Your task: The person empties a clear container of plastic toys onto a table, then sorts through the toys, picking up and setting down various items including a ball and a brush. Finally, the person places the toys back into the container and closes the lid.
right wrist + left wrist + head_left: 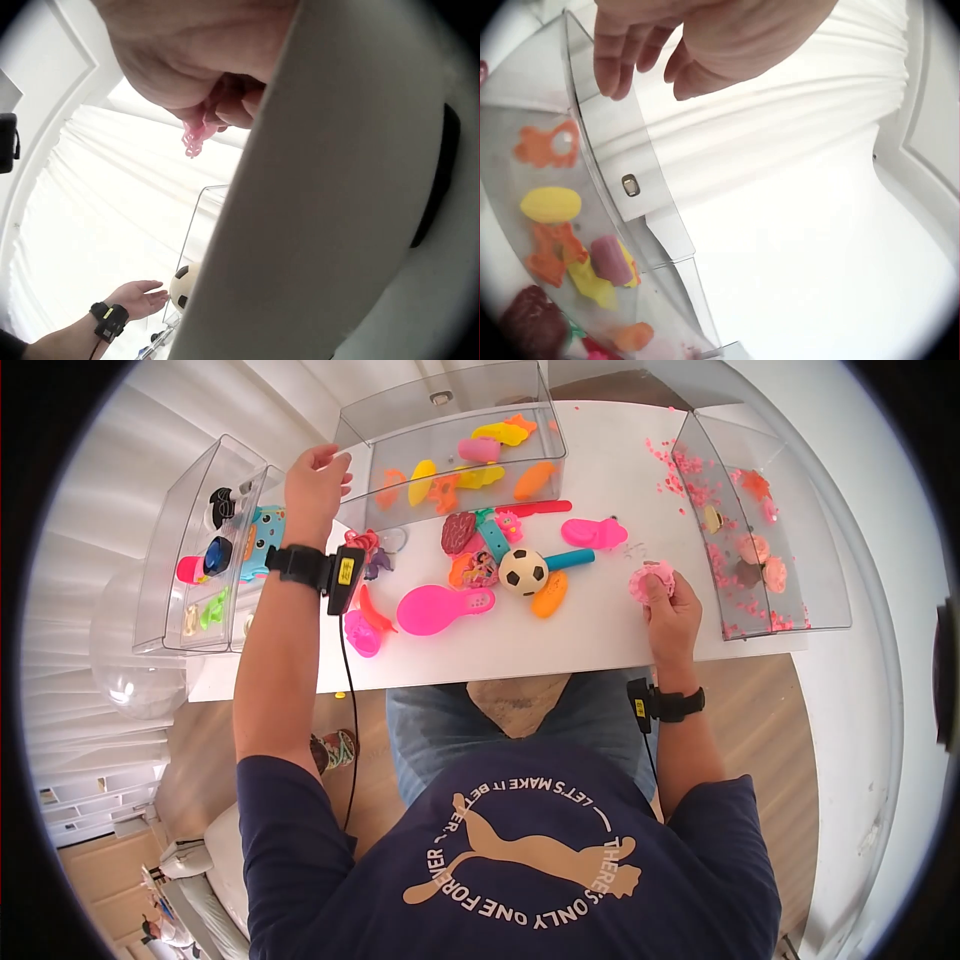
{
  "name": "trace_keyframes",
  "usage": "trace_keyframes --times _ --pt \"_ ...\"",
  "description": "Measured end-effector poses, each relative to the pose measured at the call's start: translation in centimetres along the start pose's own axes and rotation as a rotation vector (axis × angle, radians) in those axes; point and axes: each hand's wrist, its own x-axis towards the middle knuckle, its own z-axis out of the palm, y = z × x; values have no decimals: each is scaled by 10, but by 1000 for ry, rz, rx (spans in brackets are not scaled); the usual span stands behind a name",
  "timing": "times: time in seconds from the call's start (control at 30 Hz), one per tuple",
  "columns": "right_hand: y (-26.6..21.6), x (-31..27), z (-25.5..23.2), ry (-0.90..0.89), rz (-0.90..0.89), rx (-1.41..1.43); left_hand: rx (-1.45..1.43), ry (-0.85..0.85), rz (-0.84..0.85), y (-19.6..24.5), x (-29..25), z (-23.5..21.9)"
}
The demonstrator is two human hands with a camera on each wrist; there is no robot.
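Observation:
My left hand [316, 488] is raised near the left end of the back clear bin [352, 430], with its fingers loosely bent and nothing in them. In the left wrist view it hangs over the bin's far wall. Over the table's right part, my right hand [674, 622] pinches a pink openwork piece [638, 586] between thumb and fingers. Its lacy edge sticks out below the fingers in the right wrist view; its exact kind I cannot tell. Close by lies a pink shoe-shaped toy [592, 532]. Yellow and orange toys, including a yellow oval one [551, 205], lie in the back bin.
A heap with a toy football [523, 572], a pink paddle [430, 610] and a blue stick [570, 558] covers the table's middle. The right clear bin [830, 600] has pink bits in and around it. The left clear bin [165, 600] holds sunglasses [218, 555] and other toys.

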Motion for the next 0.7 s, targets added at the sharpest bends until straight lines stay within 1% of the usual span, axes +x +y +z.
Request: trace_keyframes --times 0.1,0.2,0.27,0.3,0.33,0.4,0.47,0.53,0.63,0.7 --pt "2 -1 -2 -11 -7 -25 342 3 253 2 -22 -9" --pt "3 0 -2 -12 -24 -11 356 -272 62 33 -77 -12" --pt "-2 -1 0 -4 -28 16 395 -457 232 19 -105 -13" --pt "-4 -1 1 10 -9 28 438 -569 262 16 -121 -14" --pt "-5 -2 2 24 8 41 499 -621 468 -2 -132 -13" --pt "-7 -2 4 29 18 32 560 -678 480 -11 -158 -7" --pt "-8 -3 3 14 -1 -10 613 -707 464 -13 -170 1" --pt "-4 -1 1 2 -11 -39 658 -709 423 -14 -174 5" --pt "-3 -1 0 6 -14 -51 659 -674 426 -19 -168 10" --pt "-6 -2 1 10 -12 -52 624 -678 394 -15 -164 5"
